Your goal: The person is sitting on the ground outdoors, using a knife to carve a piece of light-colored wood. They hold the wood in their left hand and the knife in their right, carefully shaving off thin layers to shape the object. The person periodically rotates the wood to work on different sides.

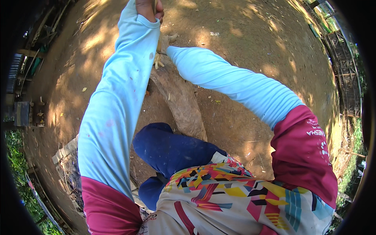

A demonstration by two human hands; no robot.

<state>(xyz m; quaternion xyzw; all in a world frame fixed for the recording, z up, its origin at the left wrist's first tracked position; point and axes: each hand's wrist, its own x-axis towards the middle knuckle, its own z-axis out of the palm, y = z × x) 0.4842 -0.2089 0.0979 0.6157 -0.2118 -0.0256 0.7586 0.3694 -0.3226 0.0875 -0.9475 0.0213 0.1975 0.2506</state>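
Note:
At the top edge my left hand (148, 10) is closed around a thin, light-brown strip of wood (159, 46), partly cut off by the frame. Below the hand, the strip runs down beside my left sleeve to the far end of a thick log (181, 102) lying on the ground. Small pale shavings (158, 61) sit on the log by the strip's lower end. My right arm, in a light blue sleeve (219, 70), reaches in toward that same spot. Its cuff end hides my right hand, so neither its fingers nor anything in them can be seen.
My bent leg in dark blue trousers (172, 149) is against the log's near end. Packed brown earth (243, 129) with scattered chips surrounds it. A woven fence (344, 74) stands at the far right. Wooden structures (29, 78) and a dry bundle (70, 172) are on the left.

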